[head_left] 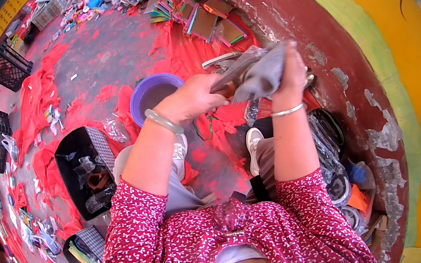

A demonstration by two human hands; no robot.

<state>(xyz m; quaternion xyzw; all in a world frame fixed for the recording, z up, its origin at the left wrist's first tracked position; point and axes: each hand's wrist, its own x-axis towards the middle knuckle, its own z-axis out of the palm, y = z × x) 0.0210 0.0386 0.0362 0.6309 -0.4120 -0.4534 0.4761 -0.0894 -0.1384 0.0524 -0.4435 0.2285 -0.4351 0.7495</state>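
Observation:
A grey, ribbed-looking cloth is held out in front of me between both hands, smeared by motion. My right hand is closed round its right side, with a silvery bangle on the wrist. On the other side, my left hand pinches a darker grey flap that seems part of the same cloth; a pale green bangle is on that wrist. Whether something is wrapped inside the cloth I cannot tell. Just left of my left hand, a purple basin holds murky greyish water.
Left of my legs stands a black bin with plastic-wrapped items. Bagged goods line the peeling red wall at right. Boards with coloured edges lie ahead on torn red sheeting. A black crate stands far left.

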